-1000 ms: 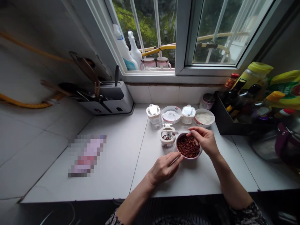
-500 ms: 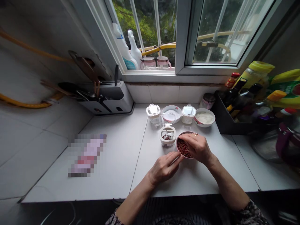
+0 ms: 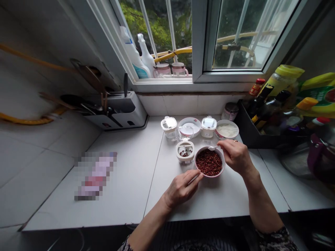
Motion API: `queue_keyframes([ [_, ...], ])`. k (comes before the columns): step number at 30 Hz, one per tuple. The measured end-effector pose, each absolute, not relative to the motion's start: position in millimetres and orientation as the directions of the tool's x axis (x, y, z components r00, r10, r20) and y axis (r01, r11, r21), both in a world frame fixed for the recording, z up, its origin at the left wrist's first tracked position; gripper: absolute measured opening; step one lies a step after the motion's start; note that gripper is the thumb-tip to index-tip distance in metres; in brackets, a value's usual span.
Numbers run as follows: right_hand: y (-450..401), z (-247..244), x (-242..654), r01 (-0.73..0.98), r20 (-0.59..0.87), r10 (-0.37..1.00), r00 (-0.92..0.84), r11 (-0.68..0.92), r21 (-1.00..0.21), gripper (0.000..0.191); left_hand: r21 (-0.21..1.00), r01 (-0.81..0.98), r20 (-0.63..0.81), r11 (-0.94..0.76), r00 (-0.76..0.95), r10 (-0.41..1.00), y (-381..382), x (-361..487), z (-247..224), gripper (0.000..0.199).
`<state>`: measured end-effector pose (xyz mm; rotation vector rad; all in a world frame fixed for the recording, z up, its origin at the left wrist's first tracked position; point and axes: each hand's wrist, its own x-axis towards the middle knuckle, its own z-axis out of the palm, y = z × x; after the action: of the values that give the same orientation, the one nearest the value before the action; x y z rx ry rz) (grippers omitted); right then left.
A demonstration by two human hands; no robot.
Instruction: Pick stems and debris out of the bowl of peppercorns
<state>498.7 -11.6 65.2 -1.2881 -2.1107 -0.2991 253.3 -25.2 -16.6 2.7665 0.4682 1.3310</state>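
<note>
A bowl [image 3: 210, 161] full of dark red, grain-like pieces sits on the white counter. My left hand [image 3: 183, 188] grips its lower left rim with fingertips and thumb. In my right hand [image 3: 235, 155], a small white spoon [image 3: 213, 148] is pinched above the bowl's far right rim. Just left of the bowl stands an open white jar [image 3: 185, 153] with some of the red pieces inside. Its clear lid [image 3: 184, 132] is tipped back.
Behind are two white-lidded jars [image 3: 169, 126] [image 3: 208, 126], a dish of white powder [image 3: 190, 127] and a bowl of white grains [image 3: 227, 130]. A black bottle box [image 3: 251, 137] stands right, a utensil rack [image 3: 131, 113] back left, a blurred pink packet [image 3: 96, 176] left.
My right hand has moved right with the spoon, from the open jar to over the bowl's far right rim. My left hand stays at the bowl. The view has shifted slightly.
</note>
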Motion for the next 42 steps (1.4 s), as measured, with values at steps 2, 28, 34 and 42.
queue_keyframes([
  [2, -12.6, 65.1, 496.3, 0.878, 0.575, 0.738, -0.354, 0.474, -0.068, 0.021, 0.164, 0.252, 0.761, -0.954, 0.583, 0.285, -25.0, 253.3, -17.1, 0.033],
  [28, -8.4, 59.5, 488.5, 0.673, 0.395, 0.909, -0.13, 0.374, -0.639, 0.021, 0.165, 0.25, 0.753, -0.954, 0.593, 0.285, -25.4, 252.2, -16.5, 0.032],
  [34, -4.9, 56.0, 491.6, 0.525, 0.256, 0.967, 0.0, 0.218, -0.823, 0.017, 0.17, 0.247, 0.755, -0.954, 0.589, 0.288, -24.8, 252.5, -16.9, 0.032],
  [42, 0.1, 54.1, 494.0, 0.198, 0.092, 0.992, 0.084, 0.074, -0.977, 0.018, 0.167, 0.245, 0.76, -0.955, 0.585, 0.283, -24.8, 252.9, -16.3, 0.032],
])
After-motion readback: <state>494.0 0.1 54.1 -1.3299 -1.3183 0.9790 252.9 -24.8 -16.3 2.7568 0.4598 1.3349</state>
